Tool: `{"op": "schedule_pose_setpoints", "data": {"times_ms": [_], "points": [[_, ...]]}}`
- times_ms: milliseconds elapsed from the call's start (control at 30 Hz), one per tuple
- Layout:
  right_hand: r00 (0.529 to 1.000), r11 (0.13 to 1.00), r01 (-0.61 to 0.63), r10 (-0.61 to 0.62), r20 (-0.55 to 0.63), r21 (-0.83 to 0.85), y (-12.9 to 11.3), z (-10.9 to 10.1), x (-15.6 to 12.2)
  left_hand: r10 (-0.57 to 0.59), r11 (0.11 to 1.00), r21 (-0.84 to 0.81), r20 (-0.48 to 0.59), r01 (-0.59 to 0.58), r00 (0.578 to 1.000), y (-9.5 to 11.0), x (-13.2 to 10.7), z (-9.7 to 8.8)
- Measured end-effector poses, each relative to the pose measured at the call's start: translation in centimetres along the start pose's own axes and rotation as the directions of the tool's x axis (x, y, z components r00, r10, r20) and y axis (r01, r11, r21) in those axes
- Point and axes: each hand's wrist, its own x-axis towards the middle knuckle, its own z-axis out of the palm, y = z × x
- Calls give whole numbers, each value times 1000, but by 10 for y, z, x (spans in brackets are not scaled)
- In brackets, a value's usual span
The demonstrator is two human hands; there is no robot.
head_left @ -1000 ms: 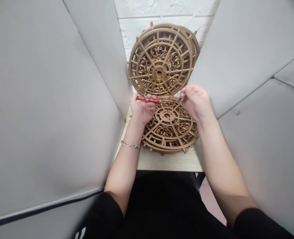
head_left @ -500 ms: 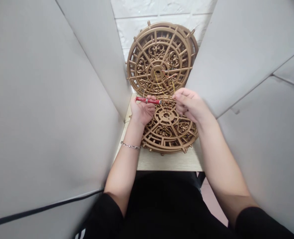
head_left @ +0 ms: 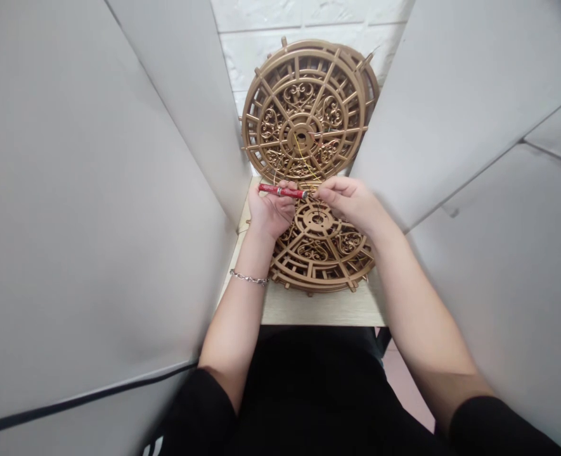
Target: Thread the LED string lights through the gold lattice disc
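Note:
My left hand (head_left: 276,210) is closed around a slim red pen-shaped tool (head_left: 283,190) with silver bands, lying nearly level across the fingers. Just right of its tip, my right hand (head_left: 344,199) pinches with thumb and forefinger. A thin yellow wire (head_left: 305,156) runs from the hub of the upright gold disc down to those fingertips; its end is hidden there. Below both hands lies a stack of gold openwork discs (head_left: 315,253) with scrolled patterns. Behind them, more gold discs (head_left: 303,107) lean upright, thin wires showing at their centre.
The discs rest on a pale wooden tabletop (head_left: 322,310) against a white brick-patterned wall (head_left: 261,57). Grey panels stand close on the left (head_left: 94,190) and right (head_left: 489,114). A black cable (head_left: 85,399) runs along the lower left.
My right hand has moved left, bringing its pinched fingers to the tip of the red tool. The yellow piece that stood above those fingers no longer shows. My left hand stays put.

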Motion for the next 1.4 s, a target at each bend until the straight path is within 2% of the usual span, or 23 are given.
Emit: {"op": "schedule_pose_setpoints", "data": {"times_ms": [133, 233, 367, 467, 633, 767, 900, 1033, 1200, 1400], "points": [[986, 988, 144, -148, -75, -60, -2, -4, 1, -2, 1000, 4, -10, 3, 1000, 0, 1, 0], [951, 970, 236, -241, -191, -53, -6, -7, 0, 1, 1000, 0, -20, -1, 1000, 0, 0, 1], [913, 956, 279, -233, -335, 95, -18, -14, -6, -17, 1000, -10, -16, 17, 1000, 0, 0, 1], [901, 949, 266, -182, -394, 171, -31, -18, -13, -29, 999, -16, 6, 29, 1000, 0, 0, -1], [939, 989, 127, -96, -331, 73, -41, -21, -19, -22, 1000, -8, -9, 22, 1000, -1, 0, 0], [986, 986, 63, -38, -161, 152, -29, -15, -15, -9, 1000, -5, -29, 8, 1000, -1, -1, 2], [997, 999, -52, 52, -58, 13, -16, -4, -7, 0, 1000, -7, -9, 0, 1000, -1, -1, 2], [996, 993, -74, 70, -47, -91, -9, 4, -2, 6, 1000, 2, -39, -6, 999, -1, 0, 2], [998, 993, -42, 37, -50, -110, -4, 7, 1, 1, 1000, 16, -26, 0, 1000, -1, 0, 2], [996, 985, -83, 75, -56, -153, -4, 6, 0, -10, 1000, 2, -27, 10, 1000, -2, -1, 4]]}}
